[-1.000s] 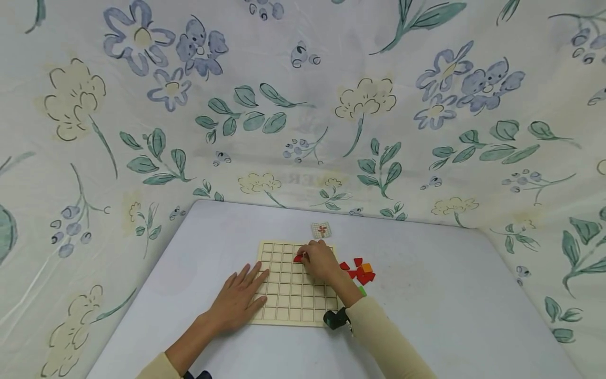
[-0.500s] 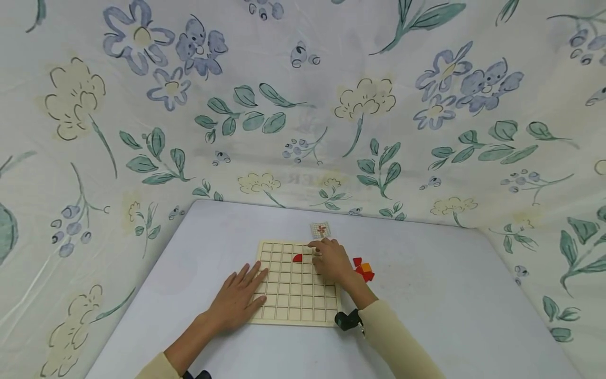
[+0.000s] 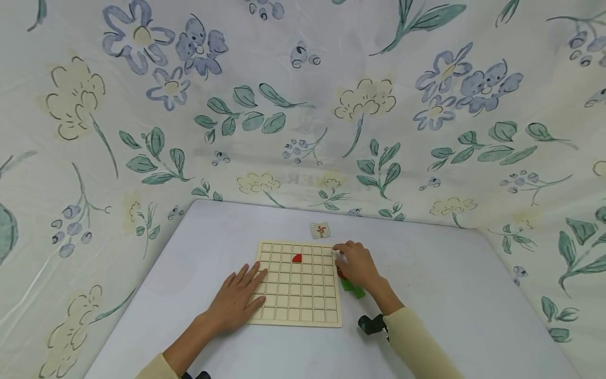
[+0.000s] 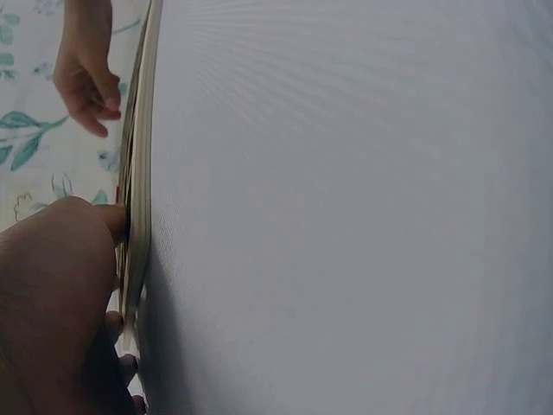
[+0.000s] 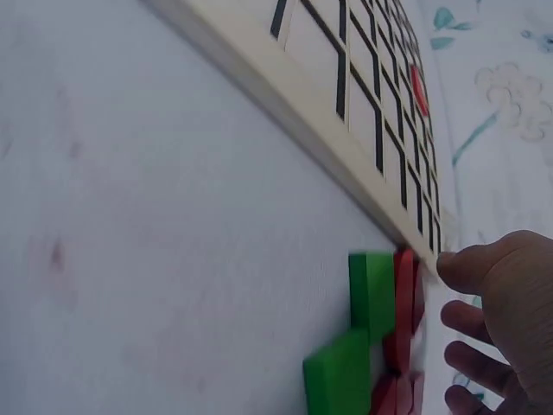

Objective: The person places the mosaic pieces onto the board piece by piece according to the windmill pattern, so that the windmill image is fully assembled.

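A pale wooden grid board [image 3: 289,301] lies on the white table. My left hand [image 3: 235,301] rests on its left edge, fingers spread. One red quarter-round piece [image 3: 297,258] sits in a cell near the board's far side. Just past the right edge, my right hand [image 3: 358,267] hovers over loose pieces with loosely bent fingers. In the right wrist view nothing shows between that thumb and fingers. Below them are red pieces [image 5: 403,311] and two green blocks [image 5: 339,376] beside the board. From the head, my right hand hides most of the red pieces.
A small card [image 3: 320,230] printed with a grid and a red figure lies beyond the board. Flower-patterned cloth [image 3: 303,131] hangs behind the table [image 3: 445,295] and at its sides.
My right hand has let go of the red piece, which stays on the board. It has moved right, off the board to the loose pieces. My left hand has not moved.
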Motion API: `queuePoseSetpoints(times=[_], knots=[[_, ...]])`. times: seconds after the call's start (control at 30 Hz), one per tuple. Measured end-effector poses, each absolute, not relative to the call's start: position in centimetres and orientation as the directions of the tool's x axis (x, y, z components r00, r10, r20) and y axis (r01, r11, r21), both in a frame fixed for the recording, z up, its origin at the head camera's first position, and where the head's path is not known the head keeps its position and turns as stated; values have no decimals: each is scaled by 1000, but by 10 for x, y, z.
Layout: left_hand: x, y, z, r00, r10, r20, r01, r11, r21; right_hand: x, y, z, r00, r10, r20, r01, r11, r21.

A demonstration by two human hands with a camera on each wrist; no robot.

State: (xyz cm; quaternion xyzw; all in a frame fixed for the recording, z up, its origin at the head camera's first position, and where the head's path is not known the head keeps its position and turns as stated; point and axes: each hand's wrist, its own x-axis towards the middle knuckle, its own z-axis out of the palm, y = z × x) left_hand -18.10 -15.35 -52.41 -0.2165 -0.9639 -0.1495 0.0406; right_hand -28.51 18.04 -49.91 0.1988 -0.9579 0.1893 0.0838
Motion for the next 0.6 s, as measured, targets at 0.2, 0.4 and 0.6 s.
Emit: queuePoseSetpoints(times=[0.2, 0.4, 0.6], knots=[[-180, -154, -522, -905, 399, 149, 426, 861, 280, -285, 200, -501, -932, -303, 200, -355, 877, -324], [-181, -153, -524, -902, 408, 140, 431, 859, 276, -283, 217, -499, -943, -282, 178, -324, 900, -292], [-181, -154, -525, -906, 402, 134, 424, 859, 287, -280, 231, -493, -963, -244, 115, -267, 926, -266]])
